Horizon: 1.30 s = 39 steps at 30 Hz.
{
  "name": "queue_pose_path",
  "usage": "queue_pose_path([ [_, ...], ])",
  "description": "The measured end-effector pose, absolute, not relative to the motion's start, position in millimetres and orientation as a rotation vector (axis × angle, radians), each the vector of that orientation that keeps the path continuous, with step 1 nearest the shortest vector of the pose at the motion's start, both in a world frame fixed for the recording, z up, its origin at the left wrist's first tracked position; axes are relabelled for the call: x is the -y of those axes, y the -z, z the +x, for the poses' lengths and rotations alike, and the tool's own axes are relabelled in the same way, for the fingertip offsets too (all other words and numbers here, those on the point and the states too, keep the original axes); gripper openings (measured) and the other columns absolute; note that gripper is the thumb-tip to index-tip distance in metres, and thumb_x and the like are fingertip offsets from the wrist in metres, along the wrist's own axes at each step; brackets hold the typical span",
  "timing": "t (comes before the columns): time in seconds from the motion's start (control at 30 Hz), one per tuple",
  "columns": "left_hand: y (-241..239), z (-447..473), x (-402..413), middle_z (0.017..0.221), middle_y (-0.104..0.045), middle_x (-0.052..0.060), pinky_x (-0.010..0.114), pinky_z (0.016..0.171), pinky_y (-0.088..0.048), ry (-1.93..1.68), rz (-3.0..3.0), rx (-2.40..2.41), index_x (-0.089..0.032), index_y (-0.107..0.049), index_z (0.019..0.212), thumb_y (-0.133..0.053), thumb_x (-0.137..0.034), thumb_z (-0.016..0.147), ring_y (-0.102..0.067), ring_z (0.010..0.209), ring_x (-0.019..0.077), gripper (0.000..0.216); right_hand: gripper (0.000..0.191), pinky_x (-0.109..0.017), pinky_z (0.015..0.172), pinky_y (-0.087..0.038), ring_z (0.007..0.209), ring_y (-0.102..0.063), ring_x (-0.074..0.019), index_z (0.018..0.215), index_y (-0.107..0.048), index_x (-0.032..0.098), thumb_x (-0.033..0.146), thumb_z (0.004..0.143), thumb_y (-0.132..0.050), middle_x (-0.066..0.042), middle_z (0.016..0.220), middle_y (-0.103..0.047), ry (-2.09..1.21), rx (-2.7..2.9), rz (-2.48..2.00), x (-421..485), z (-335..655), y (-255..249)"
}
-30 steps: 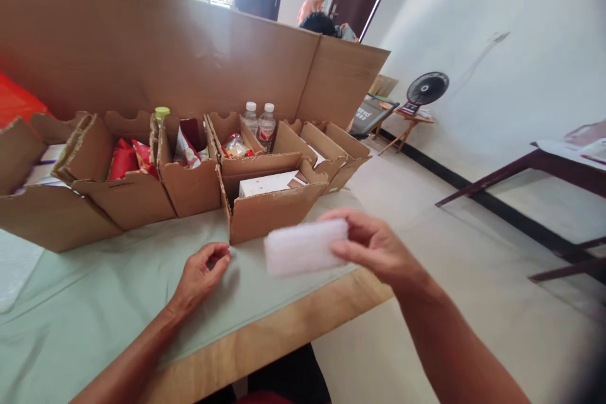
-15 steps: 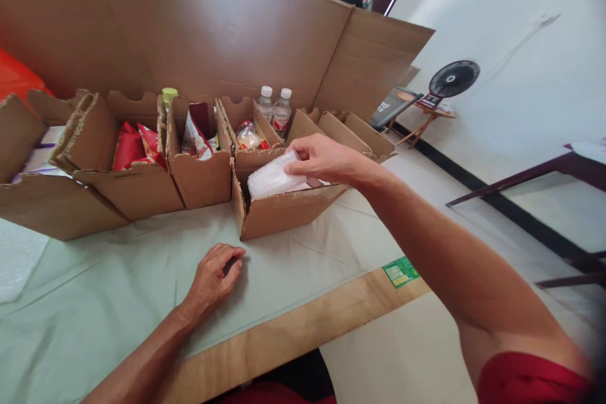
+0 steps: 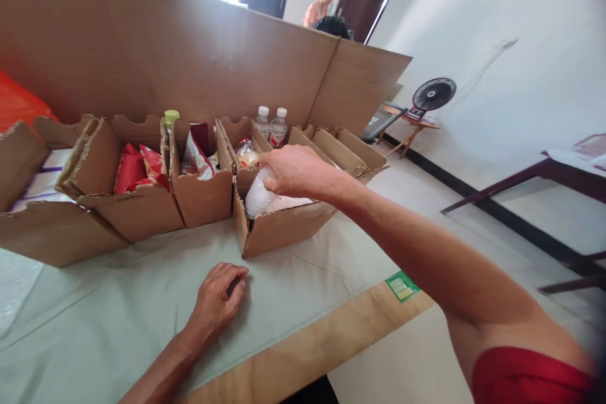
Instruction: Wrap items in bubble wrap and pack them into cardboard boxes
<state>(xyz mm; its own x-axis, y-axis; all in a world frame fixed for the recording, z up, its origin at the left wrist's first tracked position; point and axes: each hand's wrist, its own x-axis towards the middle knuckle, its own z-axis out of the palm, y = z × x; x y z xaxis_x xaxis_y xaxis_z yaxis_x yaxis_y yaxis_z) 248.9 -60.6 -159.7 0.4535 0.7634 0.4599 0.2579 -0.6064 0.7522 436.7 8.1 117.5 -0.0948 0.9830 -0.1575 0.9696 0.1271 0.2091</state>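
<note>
My right hand (image 3: 296, 170) reaches into the front cardboard box (image 3: 288, 227), its thumb and fingers closed on a piece of white bubble wrap (image 3: 258, 197). The wrap stands tilted at the box's left end, and its top is partly hidden by my fingers. Beside it, something pale and flat (image 3: 288, 203) lies inside the same box; I cannot make out what it is. On the cloth-covered table (image 3: 156, 284), my left hand (image 3: 218, 295) rests in front of that box with fingers loosely curled, thumb apart, and nothing in it.
Cardboard bins stand in a row behind, holding red packets (image 3: 135, 167), a patterned pouch (image 3: 195, 153) and a wrapped snack (image 3: 246, 154). Two clear bottles (image 3: 277, 129) stand behind them. A tall cardboard panel (image 3: 213, 57) backs the row. A person (image 3: 319, 3) is beyond it.
The bubble wrap has swung from lying lengthwise to a steeper tilt at the box's left end, showing more of the pale contents. My right hand moved slightly left; my left hand stays put.
</note>
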Motion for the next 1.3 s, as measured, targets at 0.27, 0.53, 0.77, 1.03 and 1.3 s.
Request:
queue_pose_path([
  [0.27, 160, 249, 59, 0.084, -0.076, 0.005, 0.033, 0.073, -0.056, -1.097, 2.119, -0.836, -0.022, -0.073, 0.096, -0.055, -0.021, 0.092, -0.071, 0.079, 0.0204, 0.018, 0.03, -0.032, 0.077, -0.048, 0.108, -0.072, -0.0295, 0.117, -0.073, 0.016, 0.025, 0.091, -0.06, -0.017, 0.118, -0.078, 0.162, -2.248, 1.779, -11, 422, -94],
  [0.53, 162, 250, 60, 0.084, -0.076, 0.005, 0.034, 0.074, -0.057, -1.091, 2.117, -0.841, -0.023, -0.073, 0.095, -0.056, -0.022, 0.091, -0.071, 0.08, 0.0209, 0.018, 0.025, -0.027, 0.065, -0.04, 0.088, -0.07, -0.0197, 0.108, -0.075, 0.016, 0.023, 0.091, -0.059, -0.009, 0.105, -0.08, 0.407, -2.398, 1.694, -10, 430, -92],
  [0.77, 162, 249, 59, 0.084, -0.076, 0.004, 0.033, 0.073, -0.056, -1.092, 2.129, -0.829, -0.022, -0.073, 0.096, -0.056, -0.021, 0.091, -0.071, 0.079, 0.0201, 0.018, 0.027, -0.031, 0.077, -0.049, 0.107, -0.074, -0.0283, 0.112, -0.077, 0.016, 0.019, 0.089, -0.064, -0.015, 0.115, -0.08, 0.18, -2.286, 1.635, -7, 417, -93],
  [1.03, 159, 249, 58, 0.082, -0.076, 0.005, 0.033, 0.071, -0.057, -1.089, 2.136, -0.825, -0.023, -0.074, 0.095, -0.056, -0.023, 0.091, -0.072, 0.077, 0.0206, 0.019, 0.038, -0.035, 0.084, -0.055, 0.106, -0.076, -0.0313, 0.126, -0.072, 0.012, 0.022, 0.089, -0.067, -0.02, 0.111, -0.08, 0.112, -2.325, 1.517, -19, 411, -76],
  [1.3, 149, 245, 59, 0.083, -0.078, 0.005, 0.032, 0.071, -0.061, -1.102, 2.13, -0.835, -0.022, -0.075, 0.093, -0.057, -0.026, 0.091, -0.074, 0.077, 0.02, 0.019, 0.021, -0.029, 0.076, -0.048, 0.101, -0.074, -0.026, 0.103, -0.079, 0.017, 0.026, 0.093, -0.064, -0.012, 0.107, -0.081, 0.139, -2.486, 1.796, 11, 438, -92],
])
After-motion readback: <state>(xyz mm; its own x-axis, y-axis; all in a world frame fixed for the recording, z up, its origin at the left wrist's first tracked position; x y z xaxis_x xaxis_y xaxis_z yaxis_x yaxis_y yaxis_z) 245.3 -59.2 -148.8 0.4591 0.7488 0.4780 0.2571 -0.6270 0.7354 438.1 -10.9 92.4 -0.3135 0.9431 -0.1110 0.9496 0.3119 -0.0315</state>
